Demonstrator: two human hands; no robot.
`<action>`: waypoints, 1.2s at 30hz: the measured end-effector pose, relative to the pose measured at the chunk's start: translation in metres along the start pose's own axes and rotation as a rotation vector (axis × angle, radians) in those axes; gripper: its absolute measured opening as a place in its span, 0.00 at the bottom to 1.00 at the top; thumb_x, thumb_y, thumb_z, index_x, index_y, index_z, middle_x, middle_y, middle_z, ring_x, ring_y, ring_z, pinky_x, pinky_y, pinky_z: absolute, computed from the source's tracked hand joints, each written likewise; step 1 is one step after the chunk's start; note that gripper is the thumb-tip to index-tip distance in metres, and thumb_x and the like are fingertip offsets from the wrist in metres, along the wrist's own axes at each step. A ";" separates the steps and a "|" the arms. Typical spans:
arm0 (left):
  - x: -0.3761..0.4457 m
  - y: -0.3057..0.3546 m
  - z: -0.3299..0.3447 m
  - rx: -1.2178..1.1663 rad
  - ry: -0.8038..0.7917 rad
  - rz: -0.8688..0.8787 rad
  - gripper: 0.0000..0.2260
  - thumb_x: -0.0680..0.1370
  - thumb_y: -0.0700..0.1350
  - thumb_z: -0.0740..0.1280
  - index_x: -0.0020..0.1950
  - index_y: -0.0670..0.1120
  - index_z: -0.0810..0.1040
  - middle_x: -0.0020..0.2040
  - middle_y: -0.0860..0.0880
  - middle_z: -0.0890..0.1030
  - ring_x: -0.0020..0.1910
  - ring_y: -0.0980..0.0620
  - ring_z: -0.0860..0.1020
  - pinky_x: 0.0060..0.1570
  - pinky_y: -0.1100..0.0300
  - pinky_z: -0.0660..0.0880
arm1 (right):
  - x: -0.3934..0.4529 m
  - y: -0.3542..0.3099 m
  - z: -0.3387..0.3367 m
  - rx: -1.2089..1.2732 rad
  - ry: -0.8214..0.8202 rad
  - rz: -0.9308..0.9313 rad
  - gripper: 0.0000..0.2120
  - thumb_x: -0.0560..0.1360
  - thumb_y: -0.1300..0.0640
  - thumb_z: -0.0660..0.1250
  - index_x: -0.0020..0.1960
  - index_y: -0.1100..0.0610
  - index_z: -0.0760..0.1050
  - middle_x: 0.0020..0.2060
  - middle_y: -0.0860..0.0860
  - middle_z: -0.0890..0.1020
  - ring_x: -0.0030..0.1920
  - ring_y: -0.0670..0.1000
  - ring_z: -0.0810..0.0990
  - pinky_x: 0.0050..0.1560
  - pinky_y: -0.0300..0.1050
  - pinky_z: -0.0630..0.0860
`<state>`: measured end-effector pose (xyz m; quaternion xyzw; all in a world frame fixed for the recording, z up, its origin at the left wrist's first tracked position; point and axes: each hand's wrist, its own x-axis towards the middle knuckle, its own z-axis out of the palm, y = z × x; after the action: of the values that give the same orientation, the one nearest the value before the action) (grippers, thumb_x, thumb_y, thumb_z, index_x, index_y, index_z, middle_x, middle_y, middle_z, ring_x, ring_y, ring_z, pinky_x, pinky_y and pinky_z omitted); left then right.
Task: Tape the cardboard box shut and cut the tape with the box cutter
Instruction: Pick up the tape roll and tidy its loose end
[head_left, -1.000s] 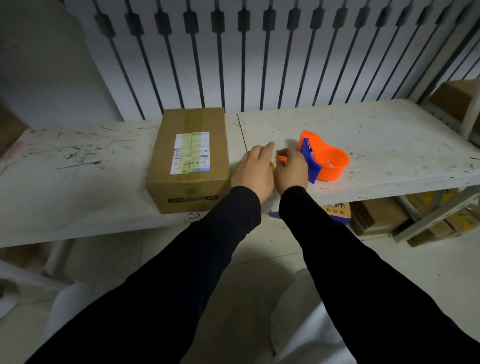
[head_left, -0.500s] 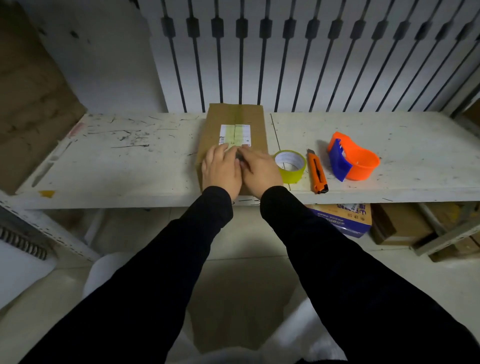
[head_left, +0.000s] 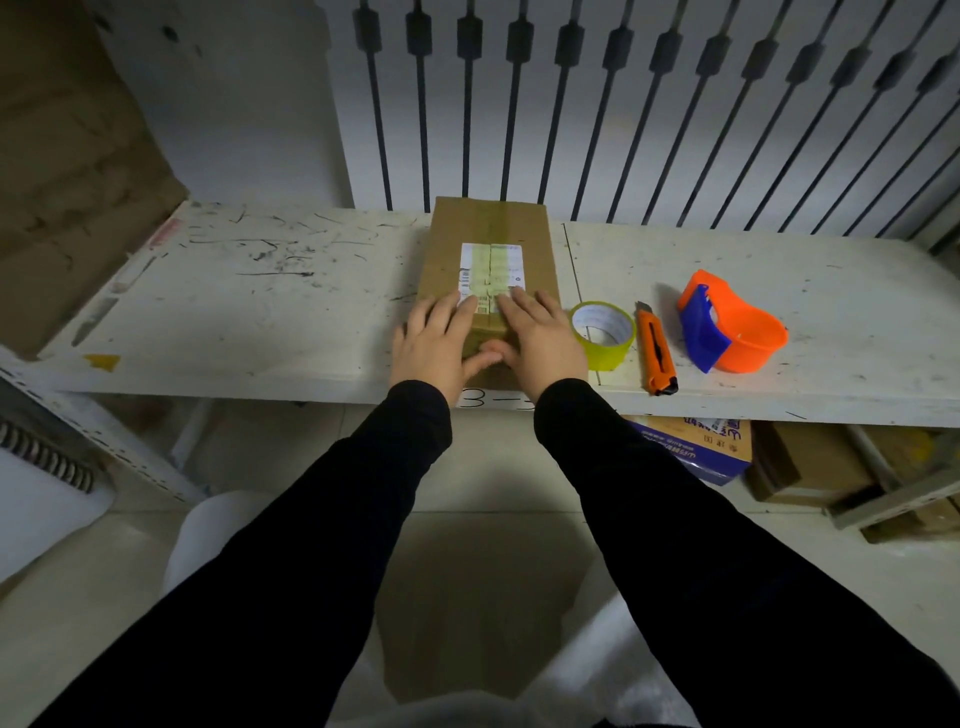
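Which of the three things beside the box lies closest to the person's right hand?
The yellow tape roll, almost touching the right hand; box cutter and orange dispenser lie farther right.

Both hands (head_left: 488, 343) lie on the box's (head_left: 488, 234) near end; tape roll (head_left: 602, 332), box cutter (head_left: 657, 353) and dispenser (head_left: 732, 330) line the desk (head_left: 260, 312) rightward.

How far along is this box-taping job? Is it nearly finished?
A yellowish tape strip already runs along the top seam of the cardboard box, across its label. Right now the left hand and right hand lie flat on the near end, seemingly pressing it down. The tape roll and box cutter lie untouched on the table. I cannot tell whether any taping or cutting remains.
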<state>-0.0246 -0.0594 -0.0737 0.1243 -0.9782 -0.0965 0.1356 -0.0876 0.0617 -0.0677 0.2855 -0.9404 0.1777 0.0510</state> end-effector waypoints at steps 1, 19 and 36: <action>0.000 -0.003 0.001 0.006 -0.006 0.025 0.33 0.73 0.62 0.62 0.75 0.48 0.61 0.75 0.48 0.64 0.73 0.45 0.60 0.68 0.49 0.61 | 0.000 0.000 0.001 0.015 0.011 0.005 0.29 0.76 0.46 0.62 0.74 0.53 0.60 0.74 0.50 0.63 0.76 0.54 0.55 0.69 0.50 0.64; 0.004 -0.005 -0.002 -0.075 0.032 -0.036 0.25 0.76 0.56 0.63 0.73 0.53 0.66 0.72 0.50 0.68 0.68 0.46 0.63 0.64 0.53 0.65 | -0.002 0.002 -0.010 0.100 -0.092 -0.015 0.28 0.78 0.47 0.58 0.75 0.51 0.57 0.76 0.50 0.58 0.76 0.54 0.51 0.74 0.48 0.51; -0.001 0.007 -0.013 0.066 -0.040 -0.099 0.34 0.75 0.39 0.66 0.76 0.50 0.54 0.77 0.45 0.57 0.76 0.43 0.53 0.74 0.47 0.51 | -0.002 0.000 -0.023 0.161 -0.231 -0.040 0.40 0.72 0.66 0.65 0.77 0.54 0.47 0.77 0.54 0.44 0.77 0.55 0.46 0.74 0.45 0.52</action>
<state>-0.0220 -0.0543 -0.0604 0.1751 -0.9760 -0.0734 0.1068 -0.0863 0.0710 -0.0470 0.3259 -0.9168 0.2176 -0.0770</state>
